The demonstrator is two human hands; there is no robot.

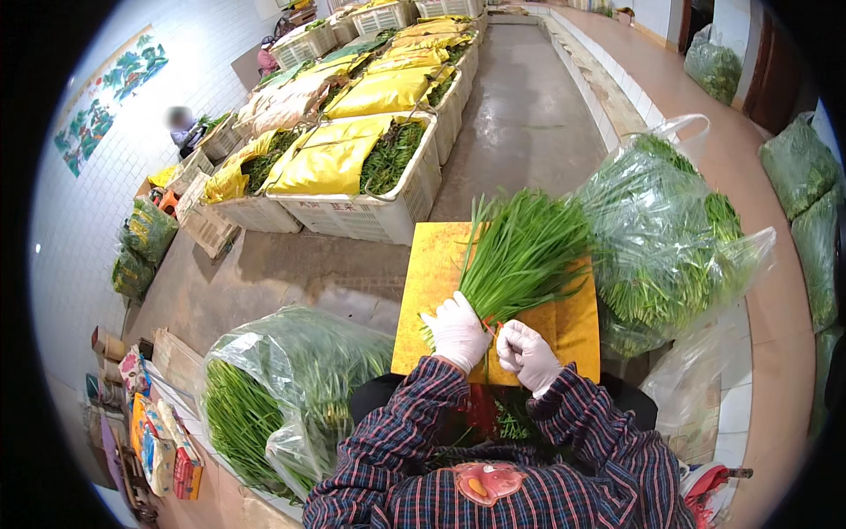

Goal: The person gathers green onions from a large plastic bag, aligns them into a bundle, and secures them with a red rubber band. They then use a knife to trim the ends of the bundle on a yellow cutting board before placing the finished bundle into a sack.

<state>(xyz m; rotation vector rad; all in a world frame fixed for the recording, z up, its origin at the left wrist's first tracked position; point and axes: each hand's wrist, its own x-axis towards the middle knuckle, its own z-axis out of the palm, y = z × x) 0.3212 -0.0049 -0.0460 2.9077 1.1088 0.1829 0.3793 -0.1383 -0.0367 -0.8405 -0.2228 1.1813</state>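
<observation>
A bunch of long green leaves, like garlic chives point(525, 254), lies across a yellow board point(429, 264) in front of me, its leaf tips pointing away. My left hand point(457, 332), in a white glove, grips the bunch near its base. My right hand point(527, 354), gloved too, pinches a thin red tie point(490, 327) at the near side of the stems. Part of the stem ends is hidden behind my left hand.
Clear plastic bags of greens stand left point(297, 377) and right point(661, 244) of the board. White crates point(357, 218) with yellow covers point(330, 155) fill the far side. A person point(182, 132) sits by the left wall. A tiled ledge point(608, 86) runs along the right.
</observation>
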